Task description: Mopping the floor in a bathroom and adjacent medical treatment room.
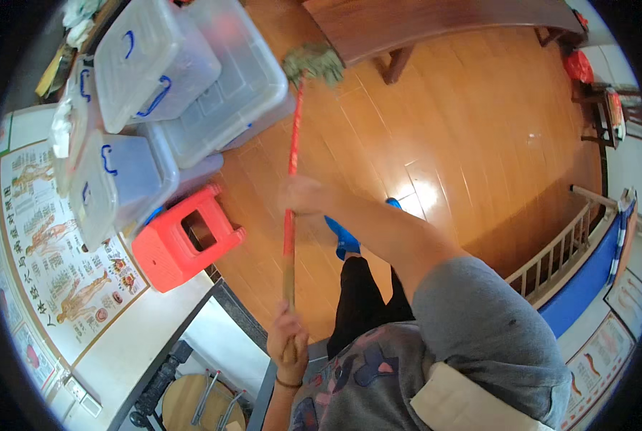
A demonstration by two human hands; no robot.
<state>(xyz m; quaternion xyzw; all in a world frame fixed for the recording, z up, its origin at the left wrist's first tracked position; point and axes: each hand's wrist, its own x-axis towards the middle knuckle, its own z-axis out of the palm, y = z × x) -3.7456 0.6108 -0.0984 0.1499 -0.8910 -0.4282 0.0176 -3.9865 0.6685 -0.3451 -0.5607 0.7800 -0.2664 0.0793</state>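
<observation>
A string mop with a red handle (295, 129) reaches away from me over the wood-look floor (439, 134). Its greyish-green mop head (314, 63) lies on the floor beside the corner of a dark wooden table (434, 21). My left hand (288, 339) grips the bare end of the handle, close to my body. Farther up, my right hand (306, 195) is closed around the red part; motion blurs it. Part of the handle is hidden behind that hand.
Translucent storage boxes (229, 91) with blue handles are stacked at the left. A red plastic stool (189, 240) lies tipped against them. A wooden bed rail (558, 242) runs along the right. Blue slippers (345, 237) are on my feet. An anatomy poster (57, 242) hangs at left.
</observation>
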